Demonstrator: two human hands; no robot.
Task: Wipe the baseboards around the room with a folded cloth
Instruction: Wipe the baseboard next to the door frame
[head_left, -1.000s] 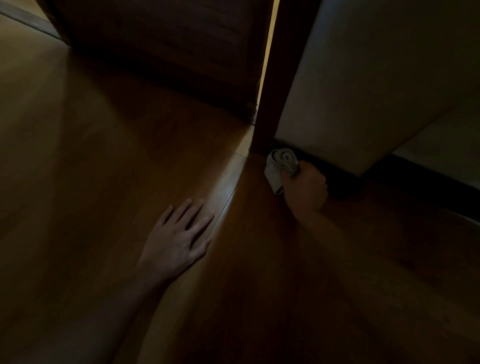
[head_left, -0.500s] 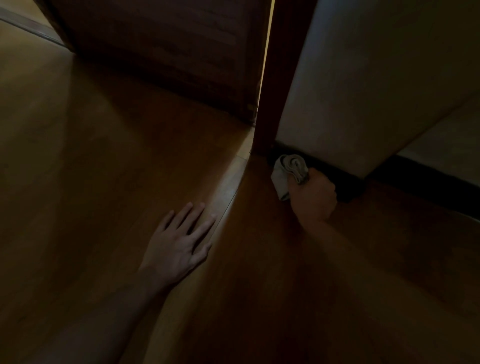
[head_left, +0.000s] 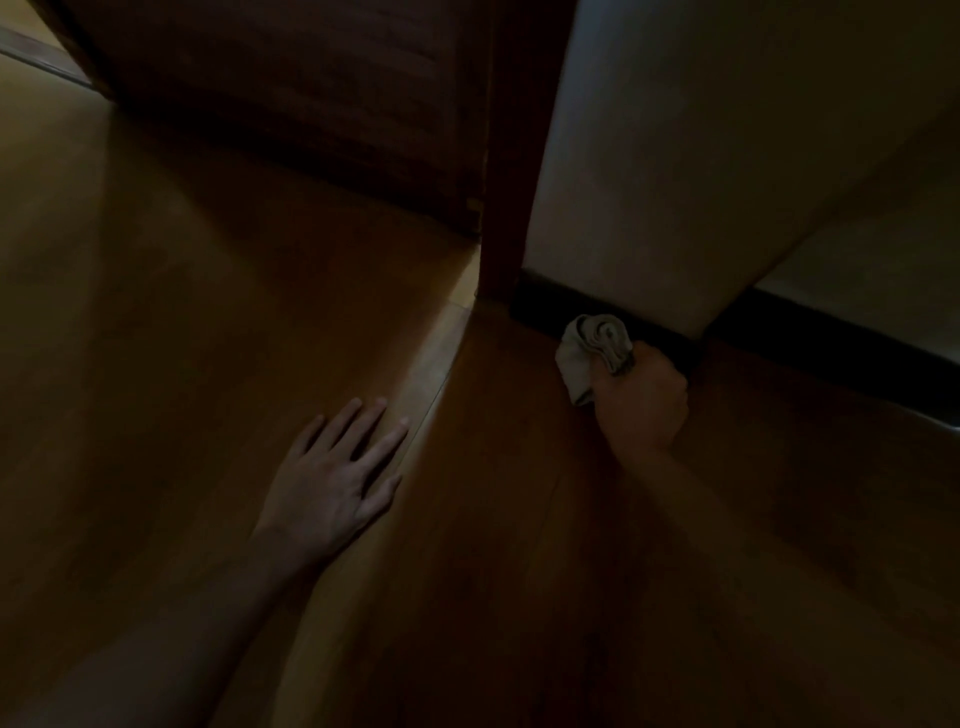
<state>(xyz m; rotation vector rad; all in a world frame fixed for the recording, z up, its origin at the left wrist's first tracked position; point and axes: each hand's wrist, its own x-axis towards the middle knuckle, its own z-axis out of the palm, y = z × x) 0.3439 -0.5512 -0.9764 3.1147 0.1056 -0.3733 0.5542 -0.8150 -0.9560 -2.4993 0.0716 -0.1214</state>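
Observation:
The room is dim. A dark baseboard (head_left: 550, 304) runs along the foot of a pale wall, right of a dark door frame. My right hand (head_left: 641, 402) grips a folded pale grey cloth (head_left: 589, 351) and holds it against the baseboard, close to the wall's outer corner. My left hand (head_left: 332, 478) lies flat on the wooden floor with its fingers spread, well to the left of the cloth.
A dark wooden door (head_left: 311, 104) stands ajar behind the door frame (head_left: 511, 182), with a strip of light on the floor at its foot. The pale wall (head_left: 701, 156) turns a corner, and more baseboard (head_left: 841, 358) continues to the right. Wooden floor (head_left: 156, 312) spreads left and near.
My right hand has slid the cloth to the right along the baseboard, away from the door frame toward the wall corner. My left hand has stayed flat on the floor.

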